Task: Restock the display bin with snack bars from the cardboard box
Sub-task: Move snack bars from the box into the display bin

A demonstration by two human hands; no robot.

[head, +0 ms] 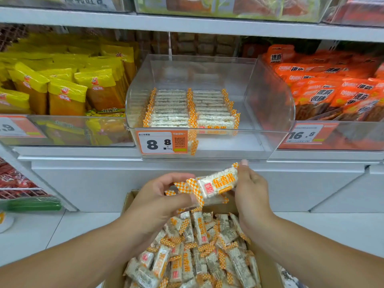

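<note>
Clear plastic bin on a white shelf: glossy, see-through walls, rounded front corners, low front lip. Inside, two neat rows of snack bars laid flat, long axes running left-right, stacked front to back. The rows fill only the left and middle of the floor; the right part of the bin shows bare bottom. A price tag, orange-bordered, white panel with black numerals, is clipped at the front left of the lip.

Below, an open cardboard box, brown matte flaps, holds a loose heap of bars pointing every which way. Wrappers are crinkly clear film over pale, bumpy puffed-rice blocks, with orange-and-white checkered ends.

Held bars: a small bunch above the box, in front of the shelf base and below the bin. Top bar faces the camera, printed label up; long axis runs lower-left to upper-right, tilted up at the right end. At least one more bar lies under it; exact count not clear.

Left hand: fingers curled, thumb and fingers pinching the checkered left end of the bunch. Right hand: fingers curled round the right end, fingertips at the upper corner.

Neighbouring bins: yellow packets to the left, orange packets to the right, both soft glossy pouches.
</note>
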